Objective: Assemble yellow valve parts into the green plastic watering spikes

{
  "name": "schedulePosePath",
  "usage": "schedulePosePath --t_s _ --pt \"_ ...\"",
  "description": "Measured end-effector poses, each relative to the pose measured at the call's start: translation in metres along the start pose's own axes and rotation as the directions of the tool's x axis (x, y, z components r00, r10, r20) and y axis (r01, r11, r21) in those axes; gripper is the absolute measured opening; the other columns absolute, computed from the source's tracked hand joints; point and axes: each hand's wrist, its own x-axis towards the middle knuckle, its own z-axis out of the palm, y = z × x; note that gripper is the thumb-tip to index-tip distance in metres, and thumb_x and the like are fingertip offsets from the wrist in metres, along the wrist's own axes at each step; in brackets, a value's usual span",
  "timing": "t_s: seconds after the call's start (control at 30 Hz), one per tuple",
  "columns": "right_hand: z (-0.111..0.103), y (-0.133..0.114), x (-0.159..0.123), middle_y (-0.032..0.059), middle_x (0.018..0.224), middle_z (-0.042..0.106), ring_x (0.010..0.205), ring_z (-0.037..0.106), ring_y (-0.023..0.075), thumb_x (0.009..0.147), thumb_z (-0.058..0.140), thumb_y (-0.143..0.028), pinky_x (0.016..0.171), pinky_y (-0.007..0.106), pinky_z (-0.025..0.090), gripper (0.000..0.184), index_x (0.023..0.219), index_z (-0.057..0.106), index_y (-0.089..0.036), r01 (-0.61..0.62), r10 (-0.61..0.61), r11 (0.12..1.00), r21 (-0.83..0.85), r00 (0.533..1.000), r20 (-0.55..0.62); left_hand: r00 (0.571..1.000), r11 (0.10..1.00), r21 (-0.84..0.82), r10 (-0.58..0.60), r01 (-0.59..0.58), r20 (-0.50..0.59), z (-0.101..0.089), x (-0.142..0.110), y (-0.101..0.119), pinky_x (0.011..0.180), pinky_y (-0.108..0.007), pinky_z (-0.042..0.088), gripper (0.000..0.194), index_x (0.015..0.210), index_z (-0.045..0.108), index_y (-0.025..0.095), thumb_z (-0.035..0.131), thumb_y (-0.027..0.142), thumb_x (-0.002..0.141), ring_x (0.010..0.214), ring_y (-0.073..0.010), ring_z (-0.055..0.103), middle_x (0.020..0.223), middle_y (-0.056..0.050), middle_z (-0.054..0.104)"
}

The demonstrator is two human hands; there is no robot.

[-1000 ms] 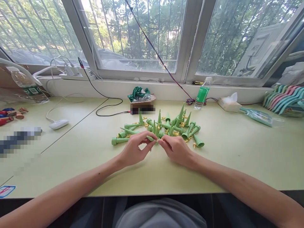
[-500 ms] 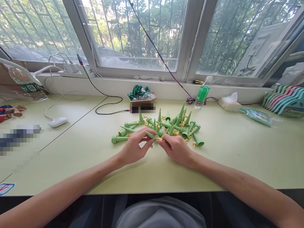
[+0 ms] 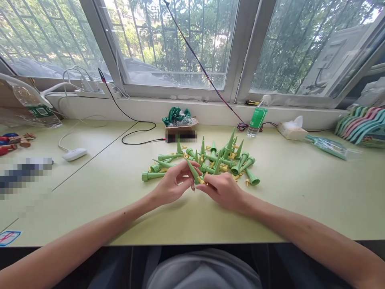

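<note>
A green plastic watering spike (image 3: 193,170) is between my two hands, its point tilted up and to the left. My left hand (image 3: 173,184) grips it from the left, with the fingers curled behind and the thumb below. At its lower end is a small yellow valve (image 3: 201,181), pinched by my right hand (image 3: 225,189); whether the valve is seated in the spike cannot be made out. Just beyond my hands lies a heap of similar green spikes (image 3: 252,176), some standing point up, others on their sides. Small yellow valves (image 3: 247,182) are scattered among them.
Behind the heap stands an open box (image 3: 180,127) with green plastic wrapping. A water bottle (image 3: 257,120), tissue pack (image 3: 292,129) and hangers (image 3: 361,125) are at the back right. To the left are a white mouse-like device (image 3: 75,154), a black cable (image 3: 141,131) and wooden toys (image 3: 15,141).
The spike has swung from nearly level to a steeper tilt, point up. Its yellow end has dropped slightly, and my right hand has shifted a little along with it.
</note>
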Motion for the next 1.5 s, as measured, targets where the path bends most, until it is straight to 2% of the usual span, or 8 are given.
schedulePosePath --t_s 0.1,0.37,0.53,0.63,0.83,1.07,1.3,1.5 --pt "0.001 0.001 -0.001 -0.0036 0.051 0.049 0.045 0.038 0.0081 0.106 0.038 -0.051 0.05 0.024 0.023 0.052 0.067 0.05 -0.019 0.042 -0.042 0.999 -0.006 0.999 -0.001 1.0 1.0 -0.004 0.003 -0.003 0.01 -0.001 0.0 -0.001 0.073 -0.03 0.063 0.029 0.121 0.058 0.016 0.059 0.016 0.092 0.084 -0.017 0.069 0.106 -0.011 0.07" --pt "0.0 0.001 -0.001 -0.003 0.052 0.052 0.046 0.041 0.008 0.106 0.037 -0.052 0.051 0.024 0.023 0.053 0.067 0.05 -0.019 0.048 -0.048 0.999 -0.005 0.998 0.028 1.0 1.0 0.001 -0.005 0.005 0.023 0.0 0.002 0.003 0.073 -0.03 0.062 0.028 0.118 0.06 0.015 0.061 0.018 0.09 0.082 -0.0179 0.07 0.101 -0.012 0.072" --pt "0.0 0.0 -0.001 -0.0029 0.053 0.052 0.046 0.04 0.008 0.106 0.038 -0.053 0.051 0.024 0.022 0.053 0.067 0.049 -0.018 0.053 -0.053 0.999 0.006 0.998 0.025 1.0 1.0 -0.004 -0.005 0.005 0.029 0.0 0.002 0.003 0.071 -0.03 0.062 0.024 0.115 0.061 0.015 0.062 0.024 0.093 0.083 -0.0188 0.071 0.103 -0.012 0.072" --pt "-0.001 0.0 -0.001 -0.0028 0.053 0.052 0.046 0.039 0.008 0.106 0.038 -0.052 0.051 0.024 0.023 0.054 0.066 0.051 -0.018 0.048 -0.048 0.999 0.003 0.998 0.036 1.0 1.0 0.006 -0.013 0.013 0.024 0.0 0.002 0.003 0.07 -0.03 0.062 0.024 0.113 0.061 0.015 0.062 0.03 0.094 0.076 -0.0169 0.069 0.101 -0.011 0.071" --pt "-0.002 -0.001 0.0 -0.0033 0.05 0.047 0.045 0.035 0.008 0.107 0.036 -0.049 0.051 0.025 0.022 0.056 0.062 0.048 -0.019 0.044 -0.044 0.999 -0.009 0.999 0.014 0.998 0.999 0.051 0.0 0.003 -0.063 0.0 0.005 0.004 0.061 -0.028 0.06 0.024 0.104 0.061 0.015 0.06 0.038 0.096 0.061 -0.0114 0.062 0.09 -0.006 0.068" --pt "-0.001 -0.003 0.0 -0.0033 0.049 0.043 0.045 0.031 0.0084 0.108 0.033 -0.043 0.051 0.026 0.02 0.056 0.059 0.045 -0.019 0.063 -0.062 0.998 -0.014 0.998 0.025 0.959 0.975 0.223 0.07 -0.008 -0.275 -0.011 0.011 0.0 0.047 -0.021 0.052 0.027 0.092 0.06 0.017 0.065 0.043 0.091 0.054 -0.0093 0.056 0.073 0.0 0.061" --pt "-0.001 -0.003 0.0 -0.0026 0.051 0.046 0.048 0.034 0.0092 0.108 0.035 -0.04 0.053 0.026 0.021 0.054 0.06 0.046 -0.018 0.18 -0.179 0.984 -0.003 0.978 0.107 0.906 0.927 0.375 0.133 0.029 -0.401 -0.02 0.014 -0.002 0.057 -0.022 0.054 0.027 0.088 0.061 0.017 0.066 0.044 0.089 0.065 -0.0124 0.062 0.075 0.0 0.063" --pt "0.001 -0.002 0.0 -0.0032 0.052 0.047 0.048 0.033 0.009 0.108 0.038 -0.037 0.052 0.027 0.02 0.051 0.061 0.045 -0.018 0.204 -0.205 0.979 0.022 0.974 0.1 0.887 0.857 0.509 0.174 0.078 -0.428 -0.035 0.021 -0.007 0.067 -0.026 0.058 0.024 0.086 0.063 0.018 0.063 0.041 0.09 0.068 -0.0133 0.065 0.079 -0.002 0.067"
